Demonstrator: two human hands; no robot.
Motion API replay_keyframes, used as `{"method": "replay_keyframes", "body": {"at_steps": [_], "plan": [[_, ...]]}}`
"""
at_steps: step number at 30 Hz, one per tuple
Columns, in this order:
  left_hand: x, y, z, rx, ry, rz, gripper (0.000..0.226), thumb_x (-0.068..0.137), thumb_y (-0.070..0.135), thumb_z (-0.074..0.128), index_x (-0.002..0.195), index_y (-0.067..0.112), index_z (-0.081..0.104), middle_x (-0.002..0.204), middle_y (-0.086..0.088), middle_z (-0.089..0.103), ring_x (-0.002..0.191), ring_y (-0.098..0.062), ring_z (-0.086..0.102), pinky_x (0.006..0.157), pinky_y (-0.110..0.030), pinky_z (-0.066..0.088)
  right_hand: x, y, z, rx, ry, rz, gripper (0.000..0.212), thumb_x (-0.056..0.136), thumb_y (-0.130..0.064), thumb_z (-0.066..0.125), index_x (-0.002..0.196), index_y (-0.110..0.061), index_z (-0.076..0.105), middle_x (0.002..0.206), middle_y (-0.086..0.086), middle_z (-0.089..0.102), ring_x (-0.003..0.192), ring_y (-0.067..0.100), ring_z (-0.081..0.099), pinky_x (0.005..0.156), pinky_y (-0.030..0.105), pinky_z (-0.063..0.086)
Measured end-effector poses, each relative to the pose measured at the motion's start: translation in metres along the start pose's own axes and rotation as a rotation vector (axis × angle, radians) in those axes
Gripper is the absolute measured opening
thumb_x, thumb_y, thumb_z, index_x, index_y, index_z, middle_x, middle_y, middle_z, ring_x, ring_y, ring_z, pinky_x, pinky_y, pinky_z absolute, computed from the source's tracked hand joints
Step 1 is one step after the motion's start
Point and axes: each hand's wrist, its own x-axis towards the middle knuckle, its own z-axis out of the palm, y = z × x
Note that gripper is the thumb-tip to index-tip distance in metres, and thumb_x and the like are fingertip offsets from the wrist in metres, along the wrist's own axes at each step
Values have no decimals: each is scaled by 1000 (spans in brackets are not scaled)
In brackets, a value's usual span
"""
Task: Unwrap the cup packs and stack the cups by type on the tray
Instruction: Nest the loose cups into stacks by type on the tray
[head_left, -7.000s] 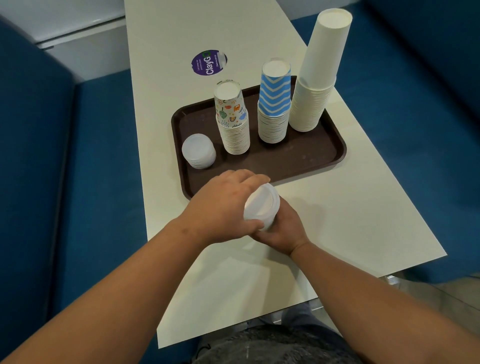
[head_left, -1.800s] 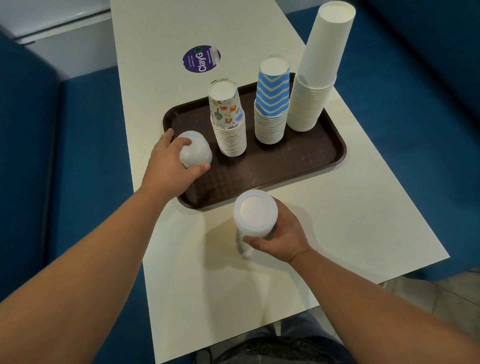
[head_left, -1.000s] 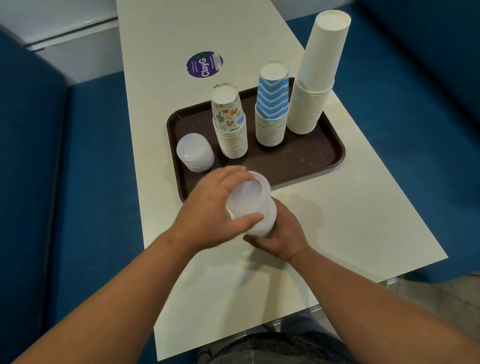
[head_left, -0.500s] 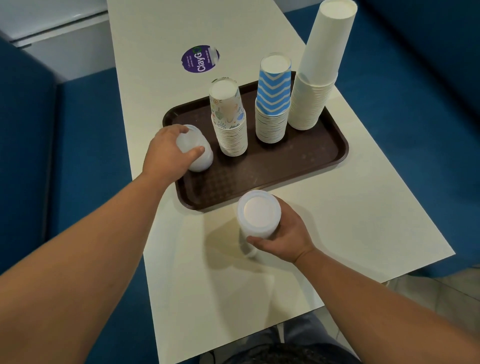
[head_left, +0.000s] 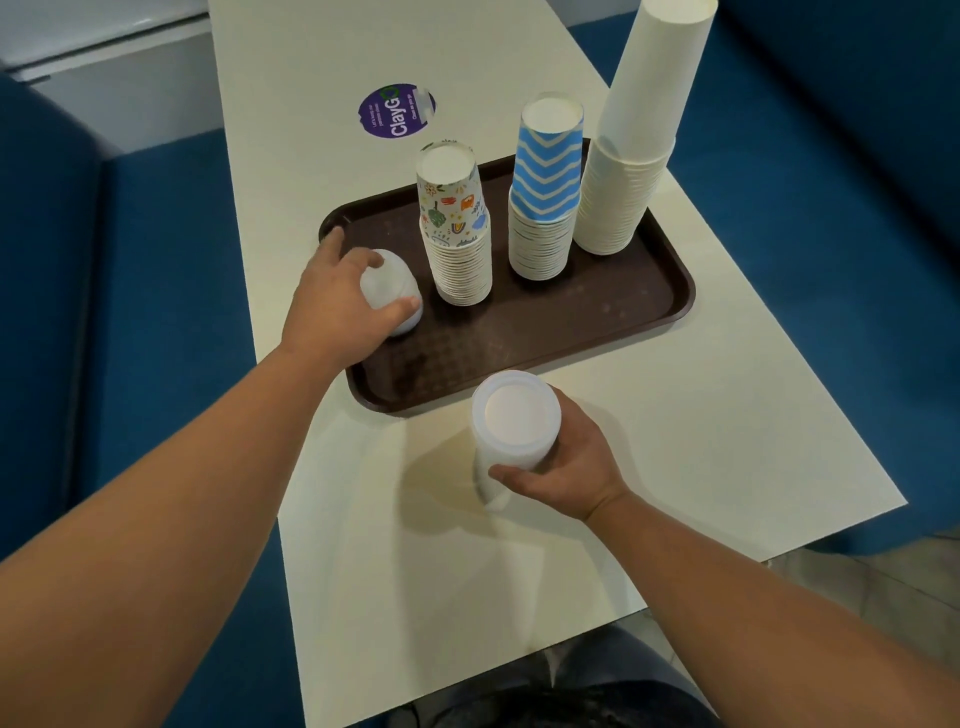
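Bright, even overhead light, no harsh glare. Soft shadow on the counter (head_left: 675, 441) left of the translucent cup stack (head_left: 514, 436); faint sheen on the brown tray (head_left: 613, 312). Focus mostly sharp, slight motion softness on the left hand (head_left: 337, 306). Wide-angle stretch at edges: forearms balloon, white cup stack (head_left: 634, 156) leans outward.

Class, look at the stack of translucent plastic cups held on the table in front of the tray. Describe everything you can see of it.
The stack of translucent plastic cups is a short column of nested, milky-white, thin-walled cups, standing roughly upright with a round end facing the camera. It stands on the white table, just in front of the brown tray's near edge and off it. The right hand grips its side, thumb curled across the front. No wrapper is clearly visible.
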Motion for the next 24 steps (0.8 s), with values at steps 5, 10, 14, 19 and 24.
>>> {"method": "replay_keyframes", "body": {"at_steps": [5,10,14,19,24], "plan": [[-86,43,-13,-213,-15,260,49,80,45,73,123,25,61,125,10,55,118,-9,51,98,-21,39,0,1,-2,-32,-35,-18,76,57,-46,82,119,-67,45,119,-34,59,117,-4,55,97,16,44],[-129,76,8,74,-296,453,76,71,58,74,138,35,45,144,15,39,129,-8,39,103,-22,32,6,3,-4,-133,-106,-66,63,63,-42,79,115,-49,45,104,-32,56,100,-19,52,76,-2,37],[-132,85,15,122,-207,387,72,75,51,74,138,35,43,141,15,43,123,-8,44,94,-19,32,4,4,-8,-128,-125,-110,63,65,-49,80,116,-49,43,104,-26,56,94,-14,53,75,4,41],[-137,90,11,86,-170,299,68,77,50,74,137,35,45,141,15,46,125,-9,44,96,-22,33,1,5,-14,-112,-153,-105,78,70,-43,85,135,-32,45,114,-19,55,100,0,49,86,20,42],[-140,87,-4,-54,-110,216,66,75,48,77,134,35,50,134,16,52,117,-6,47,94,-22,37,-1,5,-12,-73,-129,-99,75,67,-42,88,131,-32,49,114,-17,58,102,7,55,87,25,46]]}}
